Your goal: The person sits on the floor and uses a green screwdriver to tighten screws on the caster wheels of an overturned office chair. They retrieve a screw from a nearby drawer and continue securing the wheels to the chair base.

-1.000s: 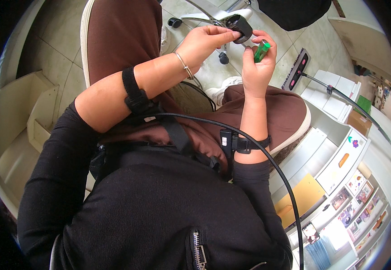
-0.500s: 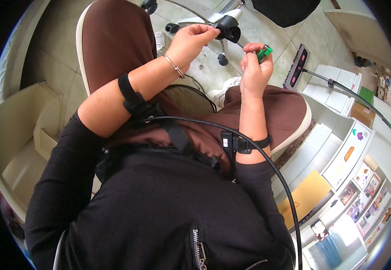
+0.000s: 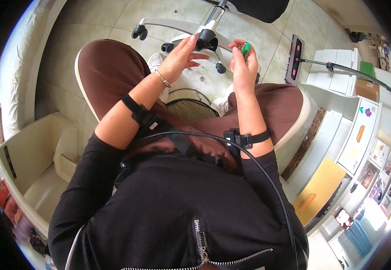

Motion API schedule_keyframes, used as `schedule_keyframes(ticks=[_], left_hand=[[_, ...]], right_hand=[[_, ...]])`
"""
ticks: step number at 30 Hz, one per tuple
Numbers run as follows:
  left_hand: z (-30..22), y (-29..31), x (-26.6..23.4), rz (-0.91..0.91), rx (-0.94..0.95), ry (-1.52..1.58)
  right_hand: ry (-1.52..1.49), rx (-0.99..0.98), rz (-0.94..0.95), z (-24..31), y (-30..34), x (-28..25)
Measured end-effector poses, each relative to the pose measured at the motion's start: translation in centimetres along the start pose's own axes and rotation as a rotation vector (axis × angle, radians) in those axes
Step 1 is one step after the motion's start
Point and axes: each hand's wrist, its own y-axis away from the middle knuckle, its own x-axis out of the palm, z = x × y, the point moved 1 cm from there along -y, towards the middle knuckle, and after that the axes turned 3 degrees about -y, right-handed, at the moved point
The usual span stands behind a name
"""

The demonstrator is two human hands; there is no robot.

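My left hand (image 3: 180,59) is open, its fingers spread and apart from one another. Its fingertips are at the left side of a black caster wheel (image 3: 207,40) on the white star base (image 3: 170,24) of an office chair; whether they touch the wheel I cannot tell. To the right of that wheel, my right hand (image 3: 245,72) is closed around a small green lighter (image 3: 246,47), whose upper end sticks out above the fingers. Both hands are raised in front of my bent knees, over the tiled floor.
Other casters (image 3: 139,31) surround the chair base. A floor brush (image 3: 296,58) on a long pole lies to the right, next to white drawers (image 3: 357,135). A black cable (image 3: 267,157) crosses my lap. At the left stands an open cream cabinet (image 3: 33,153).
My left fingers have gone from a pinch at the caster to spread apart. The right hand keeps the lighter, now turned more upright. The whole view has shifted slightly.
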Motion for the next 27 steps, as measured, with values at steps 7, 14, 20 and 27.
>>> schedule_keyframes(ticks=[7,14,20,27], left_hand=[[0.0,-1.3,0.1,0.068,-0.043,0.375],[-0.5,-1.1,-0.8,-0.084,0.005,0.025],[0.8,-1.1,-2.5,-0.270,-0.072,-0.071],[-3.3,-3.7,-10.3,-0.928,0.349,-0.289]], right_hand=[[0.051,-0.020,0.046,-1.9,-0.5,-0.4],[0.259,-0.049,0.172,-2.4,-0.1,-0.3],[0.179,-0.005,0.195,-2.1,-0.1,0.2],[0.106,-0.048,0.175,-1.6,-0.1,0.9]])
